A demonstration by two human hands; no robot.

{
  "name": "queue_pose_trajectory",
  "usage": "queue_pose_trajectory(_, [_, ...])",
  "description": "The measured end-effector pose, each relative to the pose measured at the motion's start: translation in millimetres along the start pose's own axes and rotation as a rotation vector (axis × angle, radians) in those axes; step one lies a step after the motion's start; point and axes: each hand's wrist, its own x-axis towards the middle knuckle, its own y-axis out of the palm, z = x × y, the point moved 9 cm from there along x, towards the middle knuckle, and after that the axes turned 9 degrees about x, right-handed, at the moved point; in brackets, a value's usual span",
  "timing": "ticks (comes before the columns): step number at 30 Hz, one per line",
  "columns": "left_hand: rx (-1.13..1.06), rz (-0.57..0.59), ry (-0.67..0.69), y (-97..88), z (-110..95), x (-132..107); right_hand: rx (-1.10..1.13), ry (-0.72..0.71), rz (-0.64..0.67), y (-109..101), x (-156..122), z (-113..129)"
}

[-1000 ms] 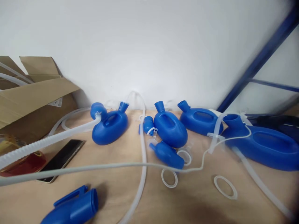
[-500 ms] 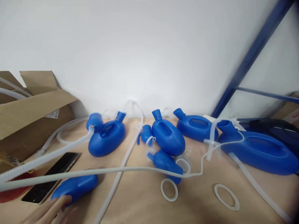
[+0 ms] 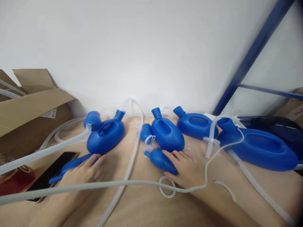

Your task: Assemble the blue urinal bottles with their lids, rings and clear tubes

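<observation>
My left hand (image 3: 81,171) is closed over a blue spouted funnel cup (image 3: 72,165) lying on its side, partly above the phone (image 3: 55,168). My right hand (image 3: 186,165) has its fingers curved round a second blue spouted funnel cup (image 3: 162,160), which lies on the table with its spout to the left. My palm and fingers hide that cup's wide end. Just below the right fingertips lies a white ring (image 3: 161,189). A small blue connector (image 3: 146,132) with a clear fitting sits behind the right-hand cup, beside a blue urinal bottle (image 3: 174,138).
More blue urinal bottles (image 3: 106,138) stand along the wall. A pale cable (image 3: 113,183) crosses in front of both hands. Clear hoses (image 3: 126,173) run over the brown table (image 3: 132,208). An open cardboard box (image 3: 59,126) is at left, a blue metal frame (image 3: 251,56) at right.
My left hand has moved forward and right and now covers the left cup, whose spout points left. My right hand has come into view and onto the middle cup.
</observation>
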Motion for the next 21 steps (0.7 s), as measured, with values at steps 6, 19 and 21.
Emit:
queue_pose_trajectory(6, [-0.646, -0.048, 0.171, -45.4, -93.4, 52.8, 0.783, 0.045, -0.267, -54.8, 34.1, -0.1])
queue_pose_trajectory(19, [-1.16, -0.244, 0.242, -61.8, -138.7, 84.7, 0.944, -0.117, -0.258, -53.0, 79.3, 53.0])
queue_pose_trajectory(21, [-1.016, -0.17, 0.358, -58.1, -149.1, 77.7, 0.897, -0.177, -0.279, -55.1, 76.3, 57.0])
